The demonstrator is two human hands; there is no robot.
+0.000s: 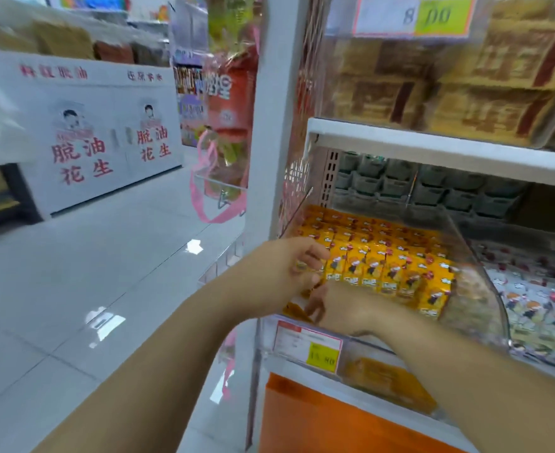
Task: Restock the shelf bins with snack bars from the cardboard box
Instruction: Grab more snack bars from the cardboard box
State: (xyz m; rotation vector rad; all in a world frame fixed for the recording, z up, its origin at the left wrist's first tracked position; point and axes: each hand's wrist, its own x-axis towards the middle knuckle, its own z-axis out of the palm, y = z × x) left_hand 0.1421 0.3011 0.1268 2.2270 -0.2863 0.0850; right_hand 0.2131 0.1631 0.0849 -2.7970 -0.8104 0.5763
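Observation:
A clear plastic shelf bin (475, 256) holds several rows of upright yellow snack bars (384, 256). Both my hands are at its front left corner. My left hand (289, 266) pinches a yellow snack bar (305, 268) against the front row. My right hand (338, 308) is just below it, fingers curled round another yellow snack bar (294, 310) low in the bin. The cardboard box is out of view.
The bin to the right holds white-wrapped snack packs (541, 308). A price tag (307, 341) hangs on the bin front. Brown packs (465, 76) fill the shelf above. The white shelf post (266, 125) stands left, with hanging bags (224, 142) and the tiled aisle floor (90, 289) beyond.

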